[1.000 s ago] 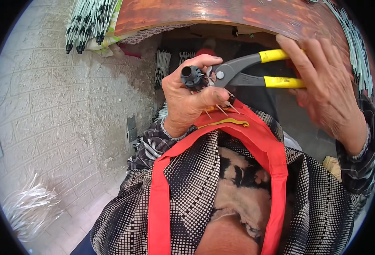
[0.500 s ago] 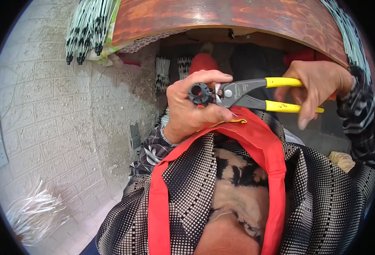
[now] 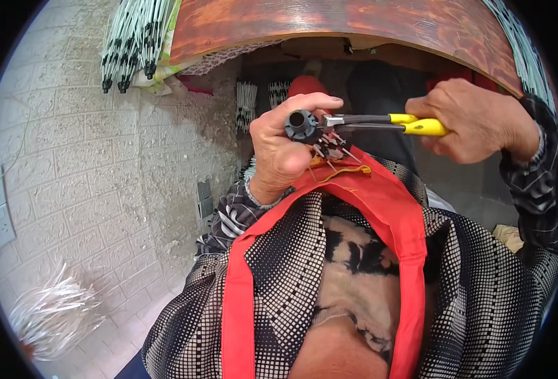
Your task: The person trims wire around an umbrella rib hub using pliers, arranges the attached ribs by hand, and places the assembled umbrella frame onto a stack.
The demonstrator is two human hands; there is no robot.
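Observation:
My left hand (image 3: 279, 142) is wrapped round a black ribbed round part (image 3: 302, 126) with a hole in its end. Several thin metal pins or wires (image 3: 334, 150) stick out beside it, toward my lap. My right hand (image 3: 465, 120) grips the yellow handles of a pair of pliers (image 3: 380, 123), which are squeezed together. Close against the black part, the pliers' grey jaws (image 3: 333, 120) meet among the wires; exactly what lies between them is too small to make out. A red apron (image 3: 380, 202) hangs just below both hands.
A brown wooden table (image 3: 279, 22) curves across the far side. Bundles of thin pale rods with black ends (image 3: 137, 44) hang at its left; more pale strands (image 3: 525, 57) lie at its right. White strips (image 3: 58, 309) are bunched lower left by the tiled wall (image 3: 89, 164).
The pliers' handles have come together and the tool has turned edge-on. My right hand has closed round them. The wires under the black part now show more.

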